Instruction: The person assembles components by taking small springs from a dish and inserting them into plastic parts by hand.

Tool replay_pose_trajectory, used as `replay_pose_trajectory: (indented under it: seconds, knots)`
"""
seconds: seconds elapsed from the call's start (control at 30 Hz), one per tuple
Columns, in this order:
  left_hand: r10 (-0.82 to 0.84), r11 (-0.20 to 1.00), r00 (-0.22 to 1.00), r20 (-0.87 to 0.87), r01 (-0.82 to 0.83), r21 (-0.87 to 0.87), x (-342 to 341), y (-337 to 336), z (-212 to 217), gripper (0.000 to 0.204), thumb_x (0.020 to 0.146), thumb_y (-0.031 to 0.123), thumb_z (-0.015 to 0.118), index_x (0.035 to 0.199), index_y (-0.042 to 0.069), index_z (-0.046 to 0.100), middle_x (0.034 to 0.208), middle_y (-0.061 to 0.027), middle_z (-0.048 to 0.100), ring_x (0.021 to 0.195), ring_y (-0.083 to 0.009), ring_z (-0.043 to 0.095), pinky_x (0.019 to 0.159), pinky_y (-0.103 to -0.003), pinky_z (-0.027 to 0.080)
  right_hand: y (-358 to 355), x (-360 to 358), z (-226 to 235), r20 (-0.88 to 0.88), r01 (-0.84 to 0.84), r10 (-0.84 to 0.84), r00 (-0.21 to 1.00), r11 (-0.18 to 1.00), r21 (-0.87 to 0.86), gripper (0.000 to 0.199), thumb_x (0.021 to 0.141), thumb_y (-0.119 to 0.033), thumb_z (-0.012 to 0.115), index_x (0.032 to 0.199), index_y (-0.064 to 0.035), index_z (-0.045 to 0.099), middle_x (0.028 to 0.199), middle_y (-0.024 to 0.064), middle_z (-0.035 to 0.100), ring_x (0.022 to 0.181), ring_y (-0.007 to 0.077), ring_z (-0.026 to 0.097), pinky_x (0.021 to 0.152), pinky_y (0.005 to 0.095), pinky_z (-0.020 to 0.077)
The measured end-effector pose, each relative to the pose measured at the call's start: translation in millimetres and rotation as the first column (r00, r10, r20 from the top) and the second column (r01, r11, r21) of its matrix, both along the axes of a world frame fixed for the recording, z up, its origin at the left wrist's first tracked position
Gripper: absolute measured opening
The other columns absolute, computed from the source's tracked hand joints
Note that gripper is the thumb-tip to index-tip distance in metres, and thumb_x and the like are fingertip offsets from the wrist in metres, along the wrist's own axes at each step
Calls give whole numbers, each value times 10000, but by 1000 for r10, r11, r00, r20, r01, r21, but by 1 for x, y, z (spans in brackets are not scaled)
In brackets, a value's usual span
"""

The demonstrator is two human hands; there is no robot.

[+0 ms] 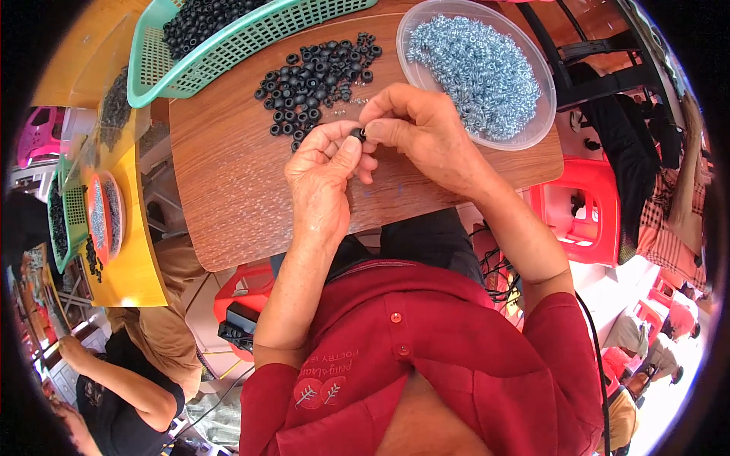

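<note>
Between the thumb and fingers of my left hand (323, 159) is a small round black part (357, 134), like a knob with a hole. My right hand (418, 129) meets it from the right, thumb and forefinger pinched against the part's edge. Whatever those fingertips hold is too small to make out. Just beyond my hands, a loose pile of the same black round parts (312, 80) lies on the brown wooden table (236, 190). A few tiny shiny pieces (357, 100) are scattered beside the pile.
A clear round tub (549, 114) of small shiny bluish pieces stands at the right. At the far left is a green slotted basket (141, 80) of black parts. Red stools (585, 213) flank the table. On the left, another person (129, 387) sits by a yellow table (141, 266).
</note>
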State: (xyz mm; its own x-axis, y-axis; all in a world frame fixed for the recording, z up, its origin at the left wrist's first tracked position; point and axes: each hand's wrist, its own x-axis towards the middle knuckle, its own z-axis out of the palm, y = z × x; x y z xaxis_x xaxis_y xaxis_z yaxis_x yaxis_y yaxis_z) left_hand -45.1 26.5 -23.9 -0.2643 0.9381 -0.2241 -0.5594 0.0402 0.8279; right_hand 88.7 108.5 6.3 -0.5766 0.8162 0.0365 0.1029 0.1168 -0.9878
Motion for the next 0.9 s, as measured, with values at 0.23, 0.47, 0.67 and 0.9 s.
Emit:
replay_pose_trajectory:
  seconds: [0.23,0.47,0.67,0.9]
  knots:
    - [17,999,1000,-14,-16,48,0,-4,-4,169,874,15,618,1031,-42,598,855,-106,655,697,-150,617,576,-249,491,-1,-1,5,13,-34,36,999,989,-141,112,808,-20,592,860,78,595,722,103,645,667,136,618,603,271,498]
    - [35,997,999,-5,-35,70,2,-9,-5,179,875,16,619,1040,-51,596,862,-113,653,698,-153,616,582,-248,494,-9,-6,-2,31,29,-26,999,994,-103,165,828,-92,631,801,67,593,674,94,635,619,128,617,560,267,493]
    - [-20,991,987,158,-2,135,-2,-14,-1,183,887,49,617,1037,-51,589,859,-128,647,677,-168,605,576,-271,489,-18,-5,0,41,35,-28,999,983,-178,246,845,-172,650,772,58,602,657,106,640,603,137,613,547,292,485]
    - [-60,993,972,226,36,109,-13,-30,4,207,883,83,633,1031,-53,586,840,-139,644,639,-176,599,573,-280,483,-6,-7,-12,96,162,-260,961,808,567,105,836,-55,643,923,1,628,792,93,644,688,184,602,624,301,472]
